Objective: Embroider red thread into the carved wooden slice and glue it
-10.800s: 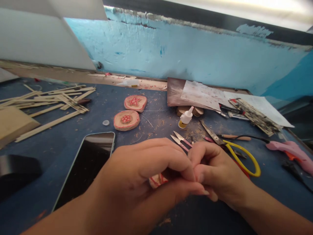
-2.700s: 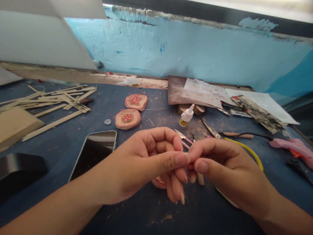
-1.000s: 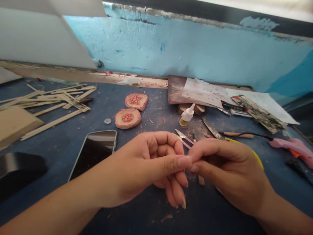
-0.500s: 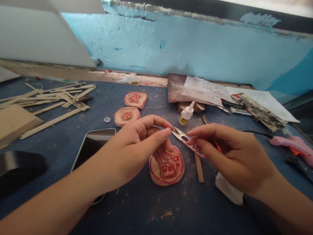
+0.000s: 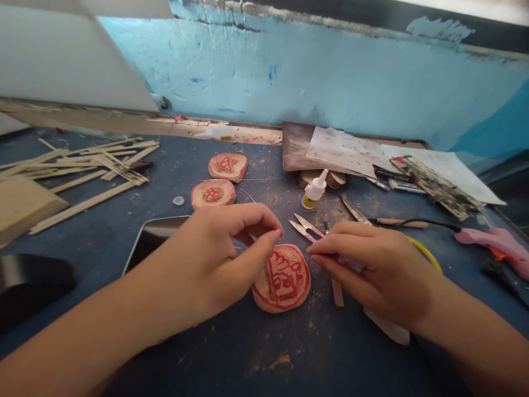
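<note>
My left hand (image 5: pixel 231 259) is closed in a pinch, thumb against forefinger, above the left edge of a wood slice (image 5: pixel 285 281) with a red-lined carved design. What the pinch holds is too fine to make out; a thin strand end shows behind the palm. My right hand (image 5: pixel 367 270) is also pinched, its fingertips just right of the slice, with anything between them not visible. Partly under that hand lie small pink-handled thread snips (image 5: pixel 308 227), blades apart, and a flat wooden strip (image 5: pixel 338 293). A thin strand (image 5: pixel 247 194) curves on the table behind my left hand.
Two more carved slices, one with a star (image 5: pixel 227 167) and one with a flower (image 5: pixel 212 193), lie behind. A glue bottle (image 5: pixel 314 190) stands mid-table. Bamboo sticks (image 5: pixel 91 160) and a phone (image 5: pixel 155 234) are left; a pink glue gun (image 5: pixel 496 245) lies right.
My left hand has dropped slightly, its lower fingers curling in off the slice. My right hand has shifted a little left and down, its fingers straighter, covering more of the snips.
</note>
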